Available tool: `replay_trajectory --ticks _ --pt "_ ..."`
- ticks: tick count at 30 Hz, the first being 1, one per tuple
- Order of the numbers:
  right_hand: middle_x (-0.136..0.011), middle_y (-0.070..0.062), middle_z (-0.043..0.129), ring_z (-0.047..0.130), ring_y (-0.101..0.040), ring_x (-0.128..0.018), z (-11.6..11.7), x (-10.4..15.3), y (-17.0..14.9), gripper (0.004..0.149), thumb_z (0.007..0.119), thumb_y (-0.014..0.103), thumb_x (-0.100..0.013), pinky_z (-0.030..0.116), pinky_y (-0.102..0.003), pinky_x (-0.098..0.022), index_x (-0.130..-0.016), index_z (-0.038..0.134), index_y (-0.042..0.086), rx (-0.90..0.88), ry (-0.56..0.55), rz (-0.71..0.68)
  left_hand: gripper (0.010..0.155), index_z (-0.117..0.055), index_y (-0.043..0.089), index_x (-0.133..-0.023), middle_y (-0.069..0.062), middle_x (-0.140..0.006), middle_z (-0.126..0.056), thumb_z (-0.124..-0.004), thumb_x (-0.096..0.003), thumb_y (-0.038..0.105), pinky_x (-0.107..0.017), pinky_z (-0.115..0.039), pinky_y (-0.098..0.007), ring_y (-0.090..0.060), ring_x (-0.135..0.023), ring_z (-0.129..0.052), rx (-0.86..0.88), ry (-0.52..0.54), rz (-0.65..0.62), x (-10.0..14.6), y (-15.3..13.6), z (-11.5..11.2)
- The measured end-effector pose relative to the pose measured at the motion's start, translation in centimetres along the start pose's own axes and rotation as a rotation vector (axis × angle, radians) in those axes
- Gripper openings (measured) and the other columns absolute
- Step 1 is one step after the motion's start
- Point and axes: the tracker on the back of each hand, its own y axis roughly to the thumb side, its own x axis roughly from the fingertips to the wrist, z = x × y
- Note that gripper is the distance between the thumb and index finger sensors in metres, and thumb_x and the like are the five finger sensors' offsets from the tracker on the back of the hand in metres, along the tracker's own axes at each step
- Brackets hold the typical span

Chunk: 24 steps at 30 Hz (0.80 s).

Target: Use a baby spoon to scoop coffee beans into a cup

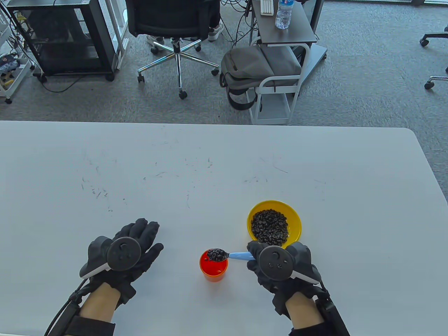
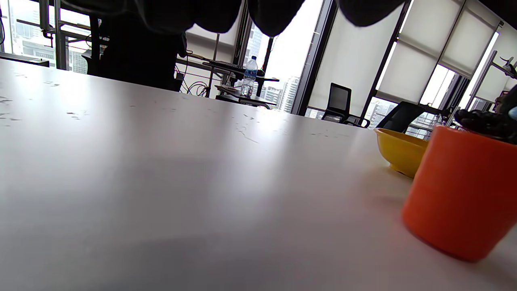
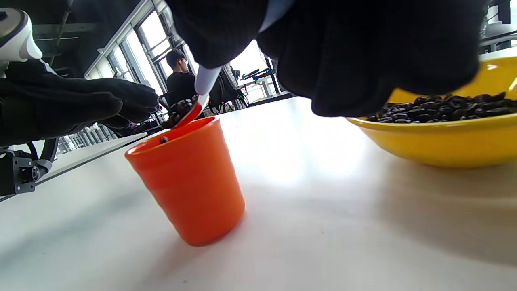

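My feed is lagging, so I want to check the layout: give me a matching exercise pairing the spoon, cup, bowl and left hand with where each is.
Column one:
1. blue-handled baby spoon
2. orange plastic cup
3. yellow round bowl
4. left hand

Column two:
A. lies flat on the white table, apart from the cup
B. loaded with coffee beans, held by the right hand over the cup
C. stands upright between the two hands
D. holds a heap of beans, just beyond the right hand

Pairs: 1-B, 2-C, 3-D, 4-A
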Motion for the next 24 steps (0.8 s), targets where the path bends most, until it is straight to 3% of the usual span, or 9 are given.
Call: replay_trajectory --ticks 14,20,24 --pt "-0.076 -0.022 0.088 0.097 -0.039 -0.048 -0.2 0.4 2.3 0.055 0.079 0.023 -0.043 0.088 -0.043 -0.030 -0.090 0.067 -0.003 0.232 -0.118 -0.125 0.066 -0.049 0.007 -0.116 -0.031 -0.114 -0.042 -0.058 -0.0647 0.048 -0.063 -0.049 -0.074 -0.059 -0.099 -0.049 -0.001 -0.001 -0.001 0.0 0.1 0.0" --pt "-0.075 -0.021 0.088 0.097 -0.038 -0.048 0.0 0.4 2.9 0.055 0.078 0.023 -0.043 0.088 -0.042 -0.030 -0.090 0.067 -0.003 0.328 -0.106 -0.161 0.066 -0.049 0.007 -0.116 -0.031 -0.114 -0.041 -0.058 -0.0647 0.048 -0.063 -0.049 -0.074 -0.059 -0.099 -0.049 -0.002 -0.004 -0.002 0.0 0.1 -0.1" --pt "-0.074 -0.020 0.088 0.098 -0.036 -0.047 -0.1 0.4 2.6 0.055 0.078 0.024 -0.043 0.089 -0.041 -0.030 -0.089 0.067 -0.004 0.262 -0.104 -0.150 0.066 -0.049 0.007 -0.116 -0.031 -0.114 -0.042 -0.058 -0.0647 0.048 -0.063 -0.049 -0.074 -0.059 -0.099 -0.049 0.000 -0.003 -0.002 0.0 0.1 -0.1"
